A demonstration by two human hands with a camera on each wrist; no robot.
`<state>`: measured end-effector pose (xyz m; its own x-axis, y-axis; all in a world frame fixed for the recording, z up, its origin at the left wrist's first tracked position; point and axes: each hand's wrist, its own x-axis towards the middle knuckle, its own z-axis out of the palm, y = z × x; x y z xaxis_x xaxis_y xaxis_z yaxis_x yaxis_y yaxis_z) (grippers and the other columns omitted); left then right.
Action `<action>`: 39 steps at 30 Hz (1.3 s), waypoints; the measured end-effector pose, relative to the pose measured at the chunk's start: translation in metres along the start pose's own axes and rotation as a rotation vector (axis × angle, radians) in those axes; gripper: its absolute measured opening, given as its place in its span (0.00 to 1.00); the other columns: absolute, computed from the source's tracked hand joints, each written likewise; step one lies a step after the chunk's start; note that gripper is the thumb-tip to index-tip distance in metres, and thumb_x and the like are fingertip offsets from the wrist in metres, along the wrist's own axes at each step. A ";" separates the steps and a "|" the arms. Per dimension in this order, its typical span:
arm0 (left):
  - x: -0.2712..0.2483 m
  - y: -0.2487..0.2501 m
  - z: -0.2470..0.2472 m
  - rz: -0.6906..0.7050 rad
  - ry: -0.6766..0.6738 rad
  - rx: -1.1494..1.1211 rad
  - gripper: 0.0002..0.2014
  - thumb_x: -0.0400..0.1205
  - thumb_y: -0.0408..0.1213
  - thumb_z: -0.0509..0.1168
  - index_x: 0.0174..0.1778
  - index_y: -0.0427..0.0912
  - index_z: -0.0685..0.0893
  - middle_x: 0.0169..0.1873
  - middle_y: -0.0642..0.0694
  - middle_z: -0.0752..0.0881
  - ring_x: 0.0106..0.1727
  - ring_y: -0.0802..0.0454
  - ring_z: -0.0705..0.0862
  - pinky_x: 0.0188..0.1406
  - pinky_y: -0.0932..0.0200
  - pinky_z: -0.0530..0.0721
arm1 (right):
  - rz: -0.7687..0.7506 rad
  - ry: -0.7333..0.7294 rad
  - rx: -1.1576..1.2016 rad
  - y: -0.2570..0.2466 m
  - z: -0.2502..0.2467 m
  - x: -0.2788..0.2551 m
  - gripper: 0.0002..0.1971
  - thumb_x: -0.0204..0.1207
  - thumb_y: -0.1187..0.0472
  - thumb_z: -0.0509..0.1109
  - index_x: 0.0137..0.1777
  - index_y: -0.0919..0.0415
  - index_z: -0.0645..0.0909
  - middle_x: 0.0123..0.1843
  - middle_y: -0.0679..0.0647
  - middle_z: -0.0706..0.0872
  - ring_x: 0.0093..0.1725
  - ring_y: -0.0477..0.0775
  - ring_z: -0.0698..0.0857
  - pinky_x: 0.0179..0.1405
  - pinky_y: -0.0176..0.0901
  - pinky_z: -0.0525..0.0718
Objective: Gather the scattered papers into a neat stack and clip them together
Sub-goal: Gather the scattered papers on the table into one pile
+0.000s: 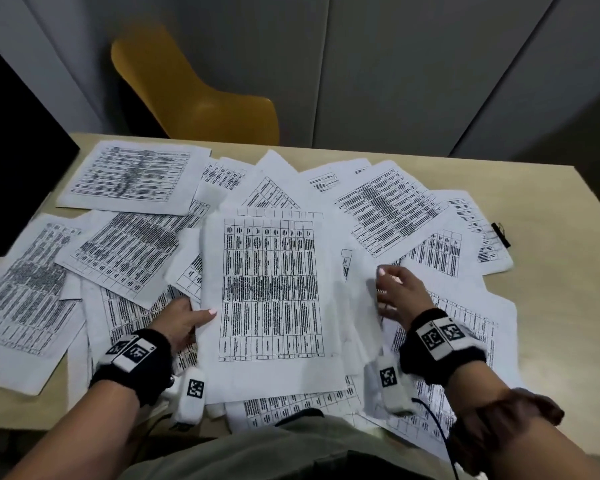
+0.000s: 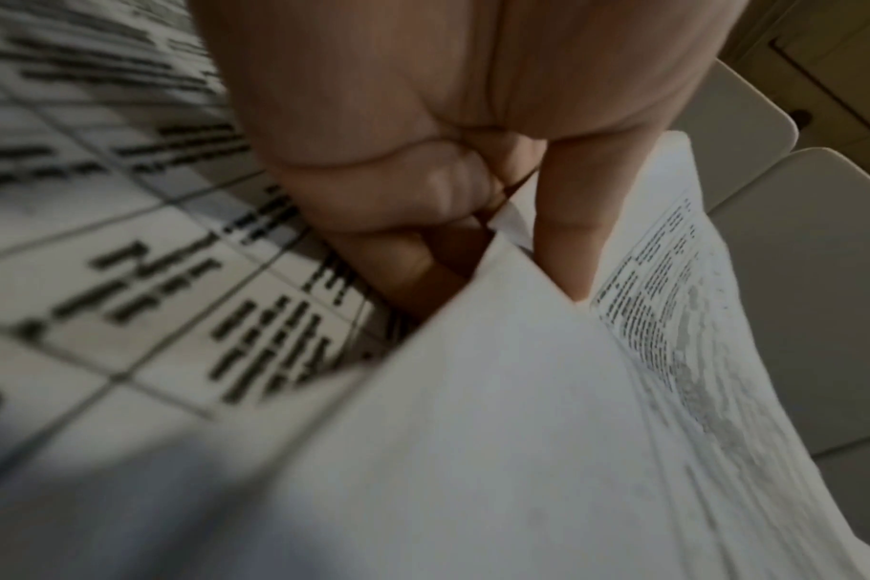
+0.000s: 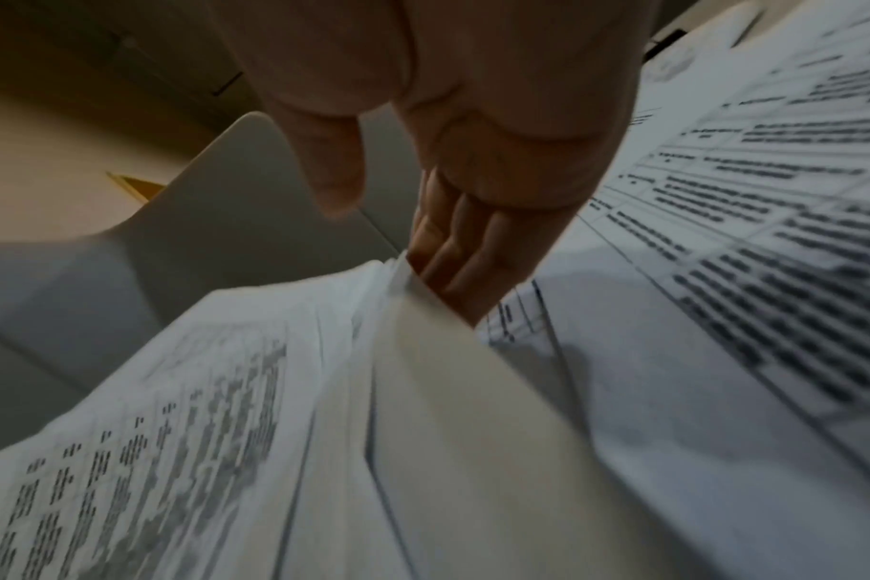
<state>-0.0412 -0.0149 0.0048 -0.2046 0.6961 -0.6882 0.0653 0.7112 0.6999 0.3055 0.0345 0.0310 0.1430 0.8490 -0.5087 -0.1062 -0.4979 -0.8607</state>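
A loose stack of printed table sheets (image 1: pixel 271 289) lies tilted in the middle of the table. My left hand (image 1: pixel 187 318) holds its left edge, thumb on top and fingers underneath. The left wrist view shows that hand (image 2: pixel 423 196) pinching the stack (image 2: pixel 472 431). My right hand (image 1: pixel 399 292) is at the stack's right edge. In the right wrist view its straight fingers (image 3: pixel 453 267) are slid under the sheets (image 3: pixel 448 392), with the thumb (image 3: pixel 333 168) lifted free above. A black binder clip (image 1: pixel 500 234) lies on a sheet at the far right.
Several loose sheets are spread around the stack, at the back left (image 1: pixel 132 174), the left (image 1: pixel 25 299) and the back right (image 1: pixel 388 209). Bare beige table (image 1: pixel 551 289) shows on the right. A yellow chair (image 1: pixel 201 98) stands behind the table; a dark panel (image 1: pixel 14 150) is at the left.
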 end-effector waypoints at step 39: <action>-0.020 0.009 0.021 -0.078 -0.001 -0.149 0.26 0.75 0.35 0.70 0.64 0.25 0.71 0.49 0.32 0.80 0.54 0.34 0.80 0.60 0.39 0.79 | 0.226 -0.045 -0.205 -0.006 -0.001 0.007 0.11 0.66 0.50 0.73 0.37 0.57 0.78 0.35 0.57 0.76 0.35 0.56 0.77 0.33 0.42 0.79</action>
<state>-0.0158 -0.0207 0.0205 -0.2022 0.6399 -0.7414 -0.0963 0.7404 0.6653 0.3080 0.0436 0.0323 0.0941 0.7174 -0.6903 0.0712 -0.6964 -0.7141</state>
